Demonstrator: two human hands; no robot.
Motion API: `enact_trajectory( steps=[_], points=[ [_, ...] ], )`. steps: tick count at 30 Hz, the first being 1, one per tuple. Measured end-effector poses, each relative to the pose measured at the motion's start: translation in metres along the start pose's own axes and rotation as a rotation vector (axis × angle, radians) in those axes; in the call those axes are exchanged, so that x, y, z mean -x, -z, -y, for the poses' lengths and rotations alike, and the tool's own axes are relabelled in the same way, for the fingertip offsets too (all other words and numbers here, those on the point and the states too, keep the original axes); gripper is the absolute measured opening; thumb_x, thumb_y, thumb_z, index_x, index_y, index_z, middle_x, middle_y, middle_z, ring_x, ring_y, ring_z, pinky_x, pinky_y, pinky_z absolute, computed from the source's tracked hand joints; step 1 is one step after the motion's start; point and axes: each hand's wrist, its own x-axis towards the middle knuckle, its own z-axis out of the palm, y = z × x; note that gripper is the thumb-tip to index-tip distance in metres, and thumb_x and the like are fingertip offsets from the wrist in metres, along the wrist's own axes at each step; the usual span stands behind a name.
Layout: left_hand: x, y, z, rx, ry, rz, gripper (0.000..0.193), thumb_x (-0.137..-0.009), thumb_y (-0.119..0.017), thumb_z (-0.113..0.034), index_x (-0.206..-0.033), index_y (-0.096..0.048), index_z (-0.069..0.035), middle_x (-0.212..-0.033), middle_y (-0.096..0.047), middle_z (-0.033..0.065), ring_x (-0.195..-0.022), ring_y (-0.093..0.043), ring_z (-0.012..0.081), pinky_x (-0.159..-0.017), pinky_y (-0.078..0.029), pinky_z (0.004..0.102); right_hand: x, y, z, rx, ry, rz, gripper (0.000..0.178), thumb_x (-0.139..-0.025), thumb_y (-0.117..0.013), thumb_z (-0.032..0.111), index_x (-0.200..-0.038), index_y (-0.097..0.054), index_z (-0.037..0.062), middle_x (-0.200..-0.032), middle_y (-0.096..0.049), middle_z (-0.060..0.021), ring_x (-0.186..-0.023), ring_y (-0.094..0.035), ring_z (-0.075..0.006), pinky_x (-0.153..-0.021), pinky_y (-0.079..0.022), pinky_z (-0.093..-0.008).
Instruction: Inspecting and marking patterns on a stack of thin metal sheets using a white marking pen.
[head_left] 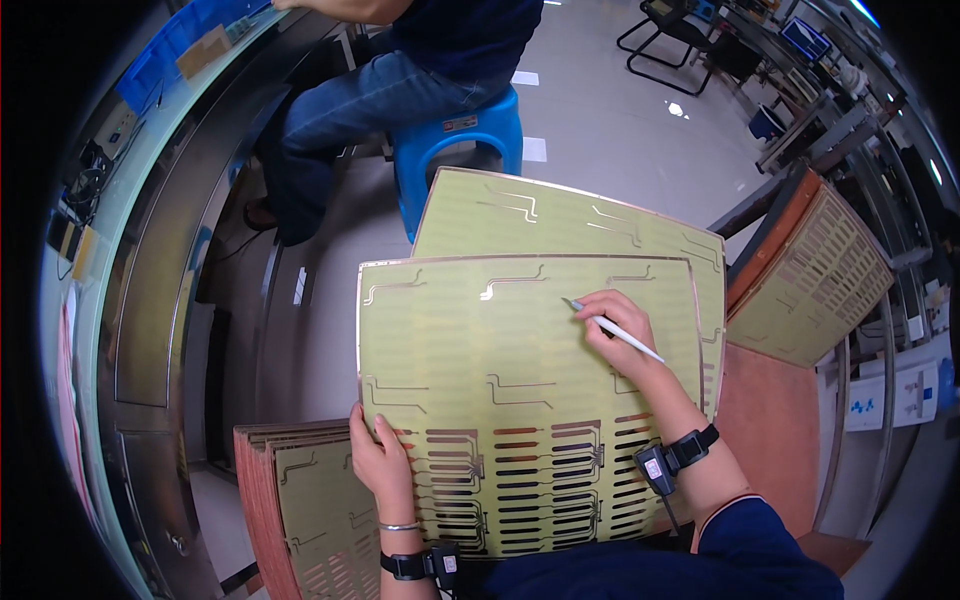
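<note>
A large yellow-green circuit board panel (450,330) with copper traces lies in front of me, tilted up. My left hand (382,460) grips its left edge, the thumb on the front face and the other fingers partly hidden. In my right hand (618,333) is a slim white pen-shaped tool (632,341), pinched between thumb and fingers. Its dark narrow tip points to the upper left, over the panel's plain upper area; whether it touches the surface I cannot tell. Behind this sheet a second similar panel (570,205) sticks out at the top and right.
A thick stack of panels (262,500) stands at lower left, and more panels (812,270) lean at right. Ahead, another person (400,95) sits on a blue plastic stool (458,130). A long workbench (150,190) runs along the left. A black chair (672,30) stands far right.
</note>
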Motion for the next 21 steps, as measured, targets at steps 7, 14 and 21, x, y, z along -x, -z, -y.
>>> enact_trajectory(
  steps=[7, 14, 21],
  points=[
    [0.001, 0.003, -0.015, 0.037, 0.053, 0.019, 0.037, -0.099, -0.049, -0.020, -0.131, -0.050, -0.002, -0.074, -0.066, 0.0067, -0.051, -0.061, 0.0108, -0.047, -0.047, 0.0257, 0.001, -0.001, -0.004, -0.015, -0.016, 0.004, 0.012, -0.076, -0.062, 0.001, -0.086, -0.069, 0.0051, -0.095, -0.067, -0.0091, -0.084, -0.066, -0.0218, -0.073, -0.054, -0.0309],
    [0.002, 0.004, -0.013, 0.022, 0.056, 0.026, 0.037, -0.099, -0.050, -0.020, -0.131, -0.050, -0.002, -0.073, -0.065, 0.0062, -0.050, -0.060, 0.0108, -0.047, -0.046, 0.0255, 0.002, -0.001, -0.004, -0.016, 0.009, -0.006, 0.013, -0.076, -0.062, 0.002, -0.087, -0.069, 0.0053, -0.096, -0.067, -0.0091, -0.084, -0.066, -0.0214, -0.072, -0.054, -0.0304],
    [0.002, 0.007, -0.027, 0.070, 0.116, 0.039, 0.038, -0.097, -0.050, -0.021, -0.128, -0.052, 0.000, -0.074, -0.067, 0.0092, -0.050, -0.063, 0.0150, -0.052, -0.049, 0.0297, 0.001, 0.001, -0.004, -0.009, 0.004, -0.006, 0.014, -0.076, -0.062, 0.002, -0.087, -0.069, 0.0055, -0.096, -0.067, -0.0097, -0.084, -0.067, -0.0215, -0.072, -0.055, -0.0307]
  ],
)
